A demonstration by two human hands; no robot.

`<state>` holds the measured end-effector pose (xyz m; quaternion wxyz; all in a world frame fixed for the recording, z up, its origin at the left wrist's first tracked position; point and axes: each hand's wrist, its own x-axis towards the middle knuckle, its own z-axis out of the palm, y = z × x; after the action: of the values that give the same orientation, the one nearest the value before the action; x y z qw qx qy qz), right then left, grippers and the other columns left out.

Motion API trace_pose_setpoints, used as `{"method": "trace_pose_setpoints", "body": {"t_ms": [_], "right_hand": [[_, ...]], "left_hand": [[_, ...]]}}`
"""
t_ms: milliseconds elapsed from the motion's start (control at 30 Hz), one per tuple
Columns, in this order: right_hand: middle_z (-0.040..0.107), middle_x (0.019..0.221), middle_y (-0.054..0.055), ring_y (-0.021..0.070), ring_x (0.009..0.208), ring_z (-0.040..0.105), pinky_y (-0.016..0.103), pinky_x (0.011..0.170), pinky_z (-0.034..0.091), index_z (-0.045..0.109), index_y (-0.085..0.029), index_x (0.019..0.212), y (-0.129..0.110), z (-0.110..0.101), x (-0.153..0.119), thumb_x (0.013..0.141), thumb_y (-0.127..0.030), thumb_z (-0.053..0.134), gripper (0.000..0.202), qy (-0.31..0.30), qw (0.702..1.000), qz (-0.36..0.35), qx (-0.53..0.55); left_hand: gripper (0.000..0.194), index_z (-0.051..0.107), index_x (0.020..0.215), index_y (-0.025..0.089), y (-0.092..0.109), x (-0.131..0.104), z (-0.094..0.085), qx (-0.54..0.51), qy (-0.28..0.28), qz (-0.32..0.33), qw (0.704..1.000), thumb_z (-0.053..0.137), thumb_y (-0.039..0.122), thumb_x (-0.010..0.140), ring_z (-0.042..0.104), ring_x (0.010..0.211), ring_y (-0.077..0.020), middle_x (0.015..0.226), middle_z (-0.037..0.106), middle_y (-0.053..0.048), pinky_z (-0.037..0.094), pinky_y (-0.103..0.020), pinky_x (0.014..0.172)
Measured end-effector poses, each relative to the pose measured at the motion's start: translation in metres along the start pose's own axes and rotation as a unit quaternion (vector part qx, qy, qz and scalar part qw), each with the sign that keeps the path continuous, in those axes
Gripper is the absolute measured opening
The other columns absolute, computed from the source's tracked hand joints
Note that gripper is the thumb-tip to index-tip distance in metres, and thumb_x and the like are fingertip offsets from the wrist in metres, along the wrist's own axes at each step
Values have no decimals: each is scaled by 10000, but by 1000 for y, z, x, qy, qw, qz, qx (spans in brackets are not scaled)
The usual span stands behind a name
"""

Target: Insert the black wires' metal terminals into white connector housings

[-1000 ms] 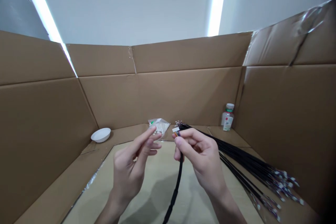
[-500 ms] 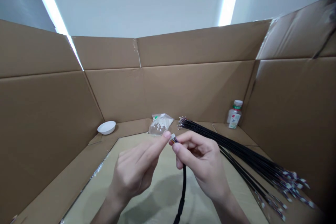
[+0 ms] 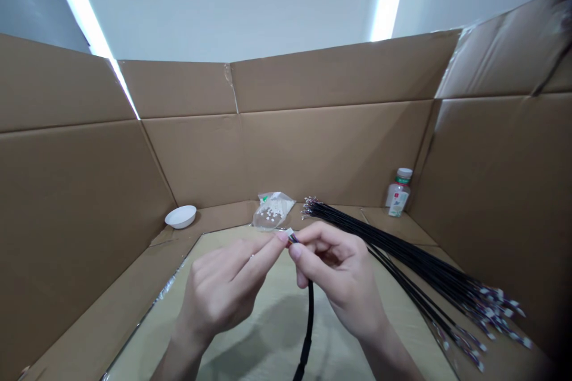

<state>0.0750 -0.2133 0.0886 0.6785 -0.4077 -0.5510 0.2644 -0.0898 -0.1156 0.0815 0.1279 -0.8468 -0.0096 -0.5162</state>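
Short coloured wires at the end of a black cable [image 3: 309,315] are pinched between the thumb and forefinger of my right hand [image 3: 342,277]. Those wires run into a small white connector [image 3: 289,232]. My left hand [image 3: 223,283] has its fingers folded together, and its fingertips press on the left side of that connector; its thumb is mostly hidden. Below my right hand the cable hangs down, with a thicker black sleeve towards the bottom edge.
A bundle of black cables [image 3: 402,250] with connector ends lies along the right. At the back are a clear bag of small white parts [image 3: 273,211], a white bowl [image 3: 181,216] on the left and a bottle [image 3: 399,193] on the right. Cardboard walls [image 3: 330,155] surround the table.
My left fingertips have shifted slightly down and left, now against the side of the connector instead of its tip. My right hand keeps its pinch and has moved slightly left.
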Motion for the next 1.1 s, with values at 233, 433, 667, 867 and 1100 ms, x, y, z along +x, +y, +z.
{"method": "trace_pose_setpoints", "body": {"t_ms": [233,433,667,867,1100], "right_hand": [[649,557,-26,69,511,547,171,521,413,721,-173,846,1,-1,2,932,-278,722,136,-8,999,15,32],[662,580,-27,71,537,556,170,545,452,714,-182,869,6,-4,6,951,-325,732,166,-26,994,44,99],[666,609,-25,79,566,579,181,558,453,719,-184,890,11,-5,9,962,-340,734,173,-28,990,52,125],[673,625,-20,90,583,593,194,565,451,704,-176,907,14,-7,11,964,-349,736,185,-12,991,46,122],[676,634,-18,91,564,588,198,552,453,706,-176,907,12,-11,13,952,-354,745,188,2,993,36,113]], "left_hand": [[311,649,1272,118,0,2,-2,6,-8,-8,1000,494,39,1014,761,784,-132,1007,810,-83,521,-220,667],[309,644,1281,149,1,4,-3,-11,-18,-31,999,480,56,1037,783,852,-135,1044,814,-77,555,-208,729],[312,630,1324,187,0,2,-6,-79,-62,-79,992,507,103,1050,771,937,-122,1124,800,-38,561,-188,786],[293,643,1285,247,3,9,-16,-255,-192,-149,936,490,128,1066,736,1019,-121,1155,771,-13,543,-200,865],[225,669,1175,221,3,8,-14,-333,-263,-164,891,481,159,1070,723,882,-131,1032,767,-17,512,-220,777]]}}
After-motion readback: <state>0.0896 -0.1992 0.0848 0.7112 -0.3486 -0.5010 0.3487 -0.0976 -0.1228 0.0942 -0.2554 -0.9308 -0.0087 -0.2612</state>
